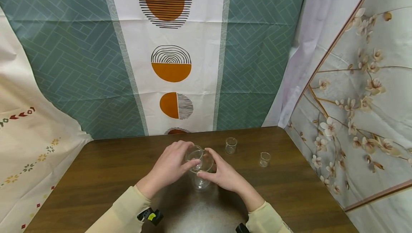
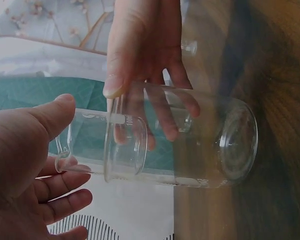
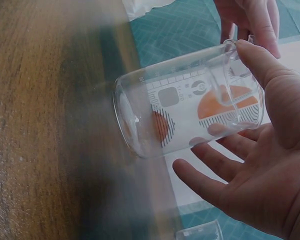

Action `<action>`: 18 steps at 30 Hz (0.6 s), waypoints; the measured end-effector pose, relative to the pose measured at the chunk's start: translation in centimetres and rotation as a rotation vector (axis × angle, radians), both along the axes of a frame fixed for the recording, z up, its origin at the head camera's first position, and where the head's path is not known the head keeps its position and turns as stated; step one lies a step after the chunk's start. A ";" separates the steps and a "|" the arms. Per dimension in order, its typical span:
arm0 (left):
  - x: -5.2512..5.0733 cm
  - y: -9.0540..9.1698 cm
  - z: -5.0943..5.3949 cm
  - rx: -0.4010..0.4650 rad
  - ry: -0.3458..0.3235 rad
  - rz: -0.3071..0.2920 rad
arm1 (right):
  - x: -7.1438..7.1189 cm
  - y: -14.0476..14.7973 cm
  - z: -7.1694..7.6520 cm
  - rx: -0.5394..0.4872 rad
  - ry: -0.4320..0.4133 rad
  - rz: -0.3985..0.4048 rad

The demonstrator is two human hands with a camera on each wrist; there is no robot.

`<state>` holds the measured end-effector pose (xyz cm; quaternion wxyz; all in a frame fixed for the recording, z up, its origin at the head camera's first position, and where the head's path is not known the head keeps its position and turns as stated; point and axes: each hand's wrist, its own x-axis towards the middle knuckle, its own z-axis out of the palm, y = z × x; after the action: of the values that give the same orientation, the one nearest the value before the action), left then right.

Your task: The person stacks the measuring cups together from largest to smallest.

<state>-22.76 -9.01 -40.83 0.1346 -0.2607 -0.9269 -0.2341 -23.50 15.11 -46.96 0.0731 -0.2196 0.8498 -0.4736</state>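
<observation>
A large clear glass beaker with printed markings appears to stand upright on the wooden table in front of me. My right hand holds it near the rim, thumb on one side and fingers round the other. A smaller glass beaker is partly inside the large one's mouth, its base below the rim and its spouted top above it. My left hand grips this smaller beaker near its top between thumb and fingers. The large beaker's wall shows no other thing inside.
Two still smaller glass beakers stand on the table to the right: one farther back, one nearer the right side. A patterned green and white cloth hangs behind, with a flowered cloth at the right.
</observation>
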 end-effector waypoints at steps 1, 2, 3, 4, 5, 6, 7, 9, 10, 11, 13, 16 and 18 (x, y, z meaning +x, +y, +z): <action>0.0 0.0 -0.1 -0.002 -0.003 -0.001 | 0.0 0.0 0.0 0.001 -0.001 0.000; -0.1 0.0 -0.2 -0.005 -0.005 -0.003 | 0.0 0.0 0.0 0.001 -0.001 0.000; -0.1 0.0 -0.3 -0.007 -0.005 -0.004 | 0.0 0.0 0.0 0.001 -0.002 -0.001; -0.1 0.1 -0.3 -0.009 -0.007 -0.007 | 0.0 0.0 0.0 0.000 -0.004 -0.001; -0.1 0.1 -0.4 -0.012 -0.007 -0.008 | 0.0 0.0 0.0 0.000 -0.006 0.000; -0.2 0.1 -0.5 -0.012 -0.007 -0.009 | 0.0 0.0 0.0 0.000 -0.007 0.001; -0.2 0.1 -0.5 -0.014 -0.009 -0.011 | 0.0 0.0 0.0 0.001 -0.009 0.000; -0.2 0.2 -0.7 -0.015 -0.012 -0.013 | 0.0 0.0 0.0 0.002 -0.012 0.001; -0.3 0.2 -0.7 -0.017 -0.015 -0.015 | 0.0 0.0 0.0 0.004 -0.014 0.001; -0.3 0.3 -0.8 -0.018 -0.018 -0.016 | 0.1 0.0 0.0 0.007 -0.015 0.000; -0.3 0.3 -0.9 -0.021 -0.022 -0.019 | 0.1 0.0 0.1 0.011 -0.017 -0.004; -0.3 0.4 -1.0 -0.024 -0.026 -0.025 | 0.1 0.0 0.0 0.015 -0.018 -0.009; -0.2 0.4 -1.0 -0.023 -0.032 -0.030 | 0.1 0.0 0.0 0.016 -0.019 -0.011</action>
<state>-23.01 -8.62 -41.86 0.1134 -0.2723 -0.9275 -0.2296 -23.40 15.10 -46.94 0.0801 -0.2097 0.8540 -0.4694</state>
